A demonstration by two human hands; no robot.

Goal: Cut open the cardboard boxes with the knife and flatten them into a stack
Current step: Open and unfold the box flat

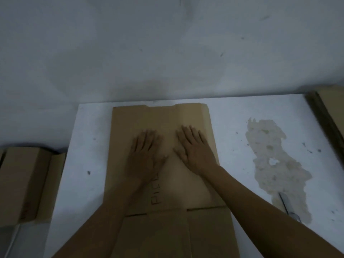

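One box (163, 116) lies flat in the middle of the white worktop (232, 116), flaps splayed at the near and far ends. Cutting on this one looks done. Knife (287, 205) is set down to the right on a stained patch (270, 155), well apart from both hands. Stack (327, 112) of flattened cardboard sits at the far right corner. Second box (24, 181) is off the left edge, lower down; it seems to keep its shape, though the view is blurred. Judged left to do: move the pressed box to the stack, then cut the one on the left.

Left hand (146, 155) and right hand (193, 148) are side by side, palms down on the middle panel, arms stretched forward. Fingers (189, 132) are straight and spread, gripping nothing, pressing the cardboard down.
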